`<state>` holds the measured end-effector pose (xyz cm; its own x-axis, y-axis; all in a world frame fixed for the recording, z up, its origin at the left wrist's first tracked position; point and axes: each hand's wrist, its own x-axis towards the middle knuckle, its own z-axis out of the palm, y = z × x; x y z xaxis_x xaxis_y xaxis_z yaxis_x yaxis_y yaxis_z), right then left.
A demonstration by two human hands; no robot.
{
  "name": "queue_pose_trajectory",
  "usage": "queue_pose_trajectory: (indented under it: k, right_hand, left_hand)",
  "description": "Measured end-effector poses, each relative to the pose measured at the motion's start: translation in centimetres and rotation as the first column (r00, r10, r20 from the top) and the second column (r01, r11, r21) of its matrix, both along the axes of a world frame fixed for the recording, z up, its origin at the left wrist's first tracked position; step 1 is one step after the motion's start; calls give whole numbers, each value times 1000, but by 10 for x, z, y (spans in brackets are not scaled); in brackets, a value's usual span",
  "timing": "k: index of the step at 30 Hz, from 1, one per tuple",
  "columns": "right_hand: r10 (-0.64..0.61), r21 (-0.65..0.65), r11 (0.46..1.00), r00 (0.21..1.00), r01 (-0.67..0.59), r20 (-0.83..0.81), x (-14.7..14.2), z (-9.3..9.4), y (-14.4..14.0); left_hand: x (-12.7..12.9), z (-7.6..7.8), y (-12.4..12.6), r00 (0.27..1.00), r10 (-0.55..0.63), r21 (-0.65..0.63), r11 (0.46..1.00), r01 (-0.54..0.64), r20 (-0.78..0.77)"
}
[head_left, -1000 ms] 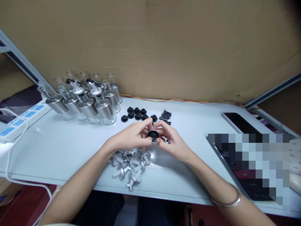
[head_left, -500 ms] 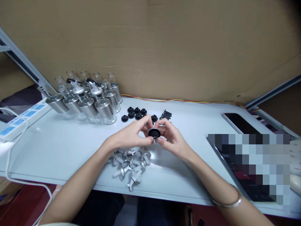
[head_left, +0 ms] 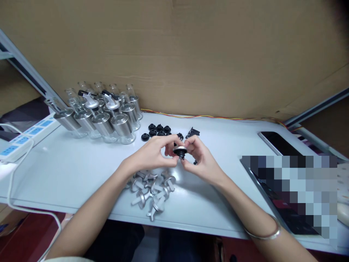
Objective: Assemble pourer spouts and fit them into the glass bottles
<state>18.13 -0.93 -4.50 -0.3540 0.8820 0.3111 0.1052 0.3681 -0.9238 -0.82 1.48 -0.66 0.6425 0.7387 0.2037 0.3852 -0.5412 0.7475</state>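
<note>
A bottle pourer (head_left: 180,151), a silver disc with a ribbed black stopper under it, is held above the table between both hands. My left hand (head_left: 159,151) grips it from the left, thumb below and forefinger on top. From the right, my right hand (head_left: 200,156) pinches its edge and lower end. Closer to me lies a heap of silver pourer spouts (head_left: 156,189) with pale stems, several in all. Behind my hands are several black ribbed stoppers (head_left: 152,133) and a small pile of black parts (head_left: 193,133).
Several glass bottles (head_left: 124,125) with metal sleeves stand at the back left, two with pourers fitted. A white power strip (head_left: 25,136) lies at the left edge. On the right are a phone (head_left: 280,142) and a partly blurred tablet-like device (head_left: 272,200). Cardboard (head_left: 174,58) walls the back.
The pourer has tilted between my fingers: its stopper faced me before and now points downward, with the silver disc on top. Both hands remain in nearly the same place.
</note>
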Motion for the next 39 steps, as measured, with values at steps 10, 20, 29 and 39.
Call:
queue_pose_trajectory:
  k: [10, 20, 29, 39]
  right_hand:
    - [-149, 270, 960, 952, 74, 268, 8, 2, 8]
    - [-222, 329, 935, 945, 135, 241, 12, 2, 8]
    - [-277, 318, 928, 928, 192, 248, 12, 6, 6]
    - [-255, 414, 904, 913, 108, 319, 16, 1, 10]
  left_hand:
    - [-2, 0, 4, 999, -36, 62, 997, 34, 34]
    - [-4, -1, 4, 999, -24, 77, 997, 21, 41]
    - [-1, -11, 7, 999, -38, 184, 982, 32, 30]
    - [-2, -14, 8, 999, -28, 242, 970, 17, 41]
